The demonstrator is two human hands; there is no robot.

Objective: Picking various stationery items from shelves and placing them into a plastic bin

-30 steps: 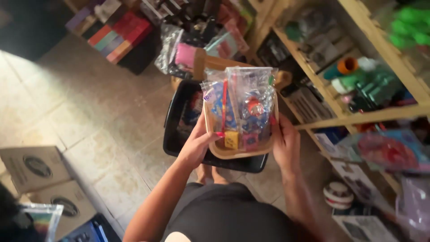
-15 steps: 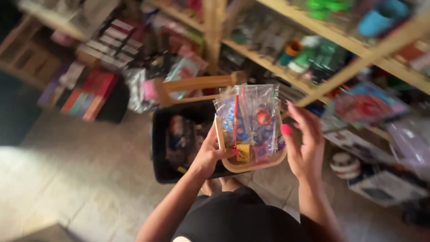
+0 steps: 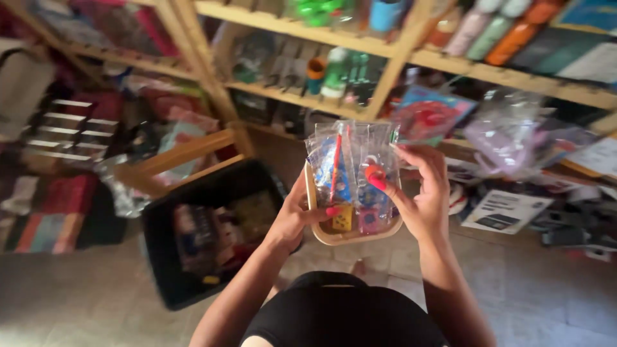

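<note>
Clear plastic packets of small colourful toys [image 3: 352, 168], standing upright in a shallow tan tray with rounded corners [image 3: 352, 235], held up in front of the body. Left hand [image 3: 301, 217] clasped on the tray's left edge, thumb over the rim. Right hand [image 3: 421, 193] gripping the right side, fingers curled onto the front packet. Below and left of the grip, a black plastic bin [image 3: 193, 241] on the floor, with more packed goods inside. Beyond the grip, wooden shelves [image 3: 385, 51] crowded with bottles and packets. Tray apparently lifted clear of the bin, not yet set anywhere; placing it seemingly left.
</note>
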